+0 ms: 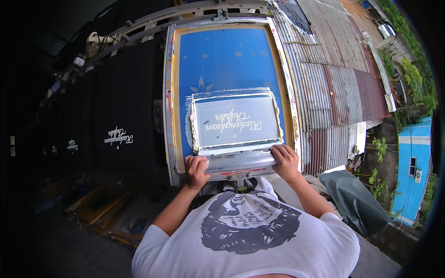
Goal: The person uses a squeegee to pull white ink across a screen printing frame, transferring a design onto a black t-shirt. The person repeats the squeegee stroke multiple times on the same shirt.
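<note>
A blue-meshed printing screen (229, 60) in a pale metal frame lies flat in front of me. White ink (234, 121) is spread in a rectangle over its near half, with a script design showing through. A wide metal squeegee (238, 161) lies across the near edge of the screen. My left hand (196, 170) grips its left end and my right hand (284, 160) grips its right end, fingers curled over the top. My white printed shirt (245, 231) fills the bottom of the view.
A row of black garments (118, 116) with white script prints lies on boards to the left of the screen. Corrugated metal roofing (333, 78) runs along the right, with a blue building (415, 167) and plants below. Stacked frames (109, 211) lie on the floor at lower left.
</note>
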`<state>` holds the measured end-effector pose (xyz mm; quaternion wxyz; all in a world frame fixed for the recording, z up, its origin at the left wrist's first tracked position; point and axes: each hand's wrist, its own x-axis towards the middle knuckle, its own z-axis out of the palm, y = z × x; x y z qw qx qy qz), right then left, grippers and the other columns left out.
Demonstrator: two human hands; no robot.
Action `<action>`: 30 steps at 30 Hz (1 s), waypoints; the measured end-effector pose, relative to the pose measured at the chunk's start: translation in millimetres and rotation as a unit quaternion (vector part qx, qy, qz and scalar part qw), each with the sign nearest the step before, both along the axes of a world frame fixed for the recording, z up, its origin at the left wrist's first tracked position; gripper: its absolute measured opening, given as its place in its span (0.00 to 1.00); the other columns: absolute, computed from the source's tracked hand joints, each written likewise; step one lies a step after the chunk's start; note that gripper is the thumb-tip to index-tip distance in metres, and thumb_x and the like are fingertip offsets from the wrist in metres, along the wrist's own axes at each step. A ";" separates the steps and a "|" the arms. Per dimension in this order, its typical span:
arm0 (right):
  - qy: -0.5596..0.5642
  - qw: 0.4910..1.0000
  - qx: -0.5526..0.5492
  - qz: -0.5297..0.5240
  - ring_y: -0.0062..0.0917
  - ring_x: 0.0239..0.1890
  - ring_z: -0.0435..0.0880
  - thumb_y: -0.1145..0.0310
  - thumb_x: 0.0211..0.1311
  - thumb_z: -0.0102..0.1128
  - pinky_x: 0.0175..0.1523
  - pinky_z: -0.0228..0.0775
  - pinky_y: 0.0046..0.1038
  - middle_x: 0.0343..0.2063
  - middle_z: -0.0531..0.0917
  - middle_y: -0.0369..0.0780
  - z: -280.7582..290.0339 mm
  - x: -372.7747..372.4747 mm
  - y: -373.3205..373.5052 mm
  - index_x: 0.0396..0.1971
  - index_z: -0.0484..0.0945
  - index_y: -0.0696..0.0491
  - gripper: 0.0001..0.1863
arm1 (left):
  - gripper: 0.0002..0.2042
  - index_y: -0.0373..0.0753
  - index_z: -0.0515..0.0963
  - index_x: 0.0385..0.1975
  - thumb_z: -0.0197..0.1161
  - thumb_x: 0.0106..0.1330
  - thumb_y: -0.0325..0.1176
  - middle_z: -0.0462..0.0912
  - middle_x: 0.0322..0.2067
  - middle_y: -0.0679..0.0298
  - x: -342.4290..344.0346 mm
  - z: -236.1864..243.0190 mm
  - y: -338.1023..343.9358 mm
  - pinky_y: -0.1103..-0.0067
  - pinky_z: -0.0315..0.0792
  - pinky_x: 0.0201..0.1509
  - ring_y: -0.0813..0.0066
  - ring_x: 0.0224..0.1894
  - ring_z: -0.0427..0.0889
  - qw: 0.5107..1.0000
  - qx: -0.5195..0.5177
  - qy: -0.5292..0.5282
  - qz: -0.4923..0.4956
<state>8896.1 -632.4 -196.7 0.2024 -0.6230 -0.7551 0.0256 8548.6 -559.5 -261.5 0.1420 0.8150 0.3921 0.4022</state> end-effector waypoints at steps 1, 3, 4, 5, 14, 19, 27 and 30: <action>-0.009 1.000 -0.002 0.004 0.36 0.43 0.86 0.77 0.30 0.67 0.50 0.79 0.36 0.40 0.87 0.41 1.0 1.8 1.1 0.36 0.82 0.55 0.23 | 0.12 0.36 0.78 0.28 0.63 0.40 0.20 0.81 0.34 0.58 -2.5 1.7 -1.8 0.63 0.68 0.46 0.57 0.35 0.80 1.000 -0.004 0.015 -0.002; -0.014 1.000 -0.016 0.012 0.35 0.42 0.86 0.78 0.32 0.67 0.53 0.78 0.37 0.38 0.87 0.41 12.5 5.4 5.9 0.34 0.82 0.55 0.20 | 0.12 0.36 0.78 0.29 0.63 0.41 0.18 0.81 0.33 0.58 -2.7 19.0 3.9 0.63 0.68 0.48 0.58 0.35 0.80 1.000 0.001 0.006 -0.013; -0.019 1.000 -0.017 0.015 0.35 0.42 0.86 0.78 0.32 0.67 0.54 0.77 0.36 0.38 0.87 0.41 18.5 4.0 -2.7 0.33 0.82 0.55 0.19 | 0.12 0.36 0.78 0.29 0.63 0.42 0.17 0.81 0.33 0.58 -3.5 26.1 0.6 0.63 0.68 0.49 0.58 0.35 0.80 1.000 0.006 0.005 -0.015; -0.024 0.999 -0.019 0.018 0.35 0.42 0.87 0.78 0.32 0.67 0.54 0.77 0.36 0.37 0.87 0.40 23.1 3.1 -12.4 0.32 0.81 0.55 0.18 | 0.12 0.35 0.79 0.30 0.62 0.43 0.17 0.81 0.33 0.58 -4.8 29.1 -10.0 0.63 0.68 0.49 0.58 0.36 0.80 1.000 0.006 0.011 -0.016; -0.086 0.991 -0.051 0.088 0.40 0.54 0.81 0.75 0.34 0.68 0.64 0.69 0.42 0.49 0.83 0.47 13.0 3.3 -112.4 0.49 0.80 0.61 0.32 | 0.23 0.35 0.78 0.47 0.59 0.47 0.15 0.80 0.46 0.56 -33.6 18.5 -111.7 0.61 0.69 0.58 0.54 0.51 0.80 0.992 -0.005 0.085 -0.092; 0.057 0.992 -0.101 0.049 0.43 0.59 0.78 0.73 0.38 0.64 0.67 0.67 0.42 0.54 0.81 0.47 14.7 23.5 -133.0 0.52 0.79 0.61 0.32 | 0.27 0.31 0.73 0.54 0.53 0.49 0.13 0.73 0.54 0.48 -66.7 10.8 -114.8 0.58 0.67 0.64 0.43 0.57 0.74 0.987 -0.074 0.048 0.137; 0.278 0.871 -0.162 -0.372 0.49 0.60 0.78 0.61 0.69 0.54 0.67 0.65 0.39 0.56 0.81 0.57 -45.7 79.5 -132.9 0.63 0.72 0.63 0.27 | 0.16 0.24 0.76 0.33 0.57 0.73 0.35 0.81 0.29 0.49 -94.0 -41.1 -77.2 0.66 0.71 0.42 0.60 0.33 0.79 0.845 -0.395 -0.159 0.324; 0.335 0.855 -0.135 -0.373 0.41 0.59 0.79 0.60 0.75 0.50 0.67 0.66 0.34 0.57 0.81 0.54 -55.1 93.0 -126.4 0.63 0.72 0.63 0.27 | 0.18 0.25 0.75 0.26 0.57 0.73 0.36 0.79 0.22 0.55 -87.1 -41.3 -74.0 0.67 0.69 0.35 0.68 0.27 0.75 0.849 -0.368 -0.169 0.339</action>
